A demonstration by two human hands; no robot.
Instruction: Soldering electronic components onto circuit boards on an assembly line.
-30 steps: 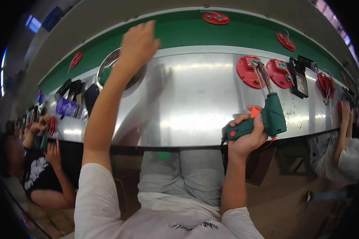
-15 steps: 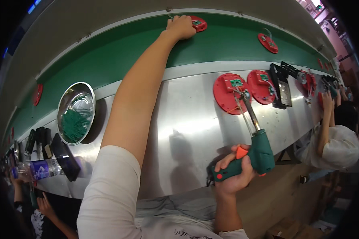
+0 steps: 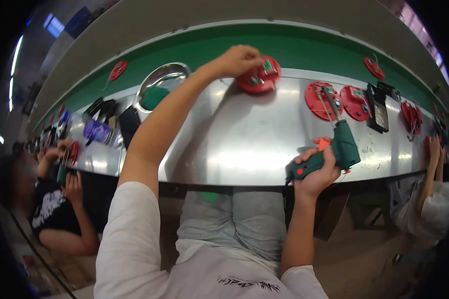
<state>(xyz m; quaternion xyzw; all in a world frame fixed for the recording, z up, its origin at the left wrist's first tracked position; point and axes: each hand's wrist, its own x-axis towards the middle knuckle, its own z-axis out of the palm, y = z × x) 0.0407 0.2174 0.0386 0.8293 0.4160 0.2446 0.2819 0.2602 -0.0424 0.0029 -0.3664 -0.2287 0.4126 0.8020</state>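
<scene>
My left hand [image 3: 240,61] is closed on the edge of a round red plate [image 3: 257,85] with a small green circuit board on it. The plate is held tilted at the far edge of the metal table, where it meets the green strip. In my right hand [image 3: 317,174] is a green soldering gun [image 3: 348,144], gripped by its handle with a finger near the orange trigger. Its long metal tip points away from me, over another red plate [image 3: 314,107]. A further red plate [image 3: 353,107] lies beside that one.
A steel bowl [image 3: 187,70] of green wires stands at the back left, near a purple-labelled bottle [image 3: 97,130] and black parts. A black tray [image 3: 379,112] lies right of the red plates. More plates rest on the green strip [image 3: 304,47]. People sit at both sides.
My left hand has brought the red plate from the green strip toward me, over the table's far edge. The view has shifted; my right hand still holds the soldering gun.
</scene>
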